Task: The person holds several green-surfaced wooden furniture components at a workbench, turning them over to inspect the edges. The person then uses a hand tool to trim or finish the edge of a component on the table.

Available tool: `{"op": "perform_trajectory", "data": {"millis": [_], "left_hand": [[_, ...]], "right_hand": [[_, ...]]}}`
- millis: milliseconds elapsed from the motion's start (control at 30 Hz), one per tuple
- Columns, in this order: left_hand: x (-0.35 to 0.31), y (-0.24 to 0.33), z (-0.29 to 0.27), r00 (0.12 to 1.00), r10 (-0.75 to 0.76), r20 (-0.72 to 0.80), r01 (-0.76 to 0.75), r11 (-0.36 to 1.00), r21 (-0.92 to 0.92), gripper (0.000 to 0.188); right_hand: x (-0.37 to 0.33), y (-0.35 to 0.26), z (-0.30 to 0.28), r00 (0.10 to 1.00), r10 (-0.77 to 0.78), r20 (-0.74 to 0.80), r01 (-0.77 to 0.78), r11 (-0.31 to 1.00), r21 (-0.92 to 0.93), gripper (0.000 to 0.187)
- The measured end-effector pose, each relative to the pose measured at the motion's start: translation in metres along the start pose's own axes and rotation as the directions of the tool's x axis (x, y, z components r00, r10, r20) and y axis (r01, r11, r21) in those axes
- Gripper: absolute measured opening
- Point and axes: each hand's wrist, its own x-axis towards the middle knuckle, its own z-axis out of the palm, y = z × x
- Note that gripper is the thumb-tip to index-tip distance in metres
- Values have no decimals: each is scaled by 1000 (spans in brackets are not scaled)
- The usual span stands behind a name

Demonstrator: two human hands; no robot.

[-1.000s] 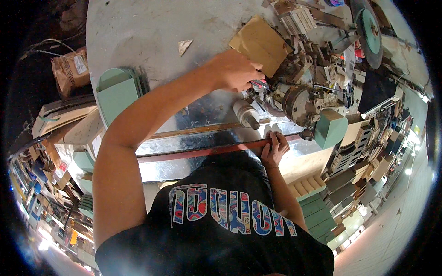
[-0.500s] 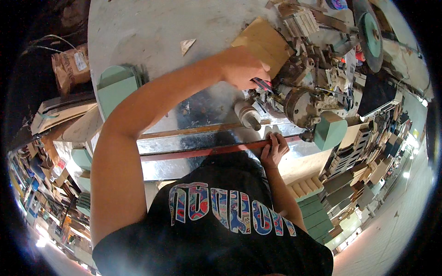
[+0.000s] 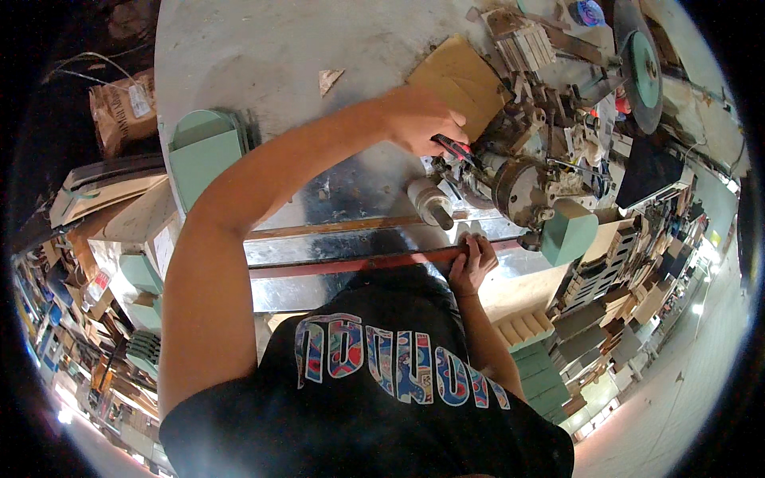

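My left hand (image 3: pixel 426 127) is closed around a black-and-red-handled hand tool (image 3: pixel 454 148). The tool slants down to the right, its tip close to the machine's metal parts; its exact kind is unclear. Just right of the tip is a round, dirty metal head (image 3: pixel 519 188) with bolts. Below the hand, a pale metal cylinder (image 3: pixel 430 202) with a narrower end points toward me. My right hand (image 3: pixel 473 264) rests with fingers extended on the red edge strip (image 3: pixel 358 264) at the front of the metal table, nothing visible in it.
A stack of rounded green pieces (image 3: pixel 203 155) lies at the table's left. A green block (image 3: pixel 569 231) sits right of the metal head. Behind the machine are a brown board (image 3: pixel 458 84) and a large disc with a green centre (image 3: pixel 644 69). Shelves of wooden pieces line the right.
The view has shifted slightly. My left hand keeps the tool at the same machine parts, with its handle angled slightly differently. My right hand stays on the red strip.
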Motion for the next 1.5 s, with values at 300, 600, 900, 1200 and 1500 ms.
{"op": "perform_trajectory", "data": {"millis": [300,600,900,1200,1500], "left_hand": [[-3,-10,7,988,99,-122,-84,988,128,50],[-42,3,-40,974,8,-226,37,981,193,50],[-125,13,-178,621,-213,-754,310,951,-14,42],[-209,-38,-304,376,-571,-730,897,27,441,42],[-193,-134,-280,276,-780,-562,827,-105,553,27]], "right_hand": [[2,-3,-3,1000,0,11,0,1000,-11,48],[0,-5,-5,1000,4,-10,-4,1000,4,51],[0,0,-3,999,37,-31,-35,998,54,51],[6,-10,-10,999,52,8,-53,999,14,51],[2,-7,-8,999,47,-20,-46,998,37,48]]}}
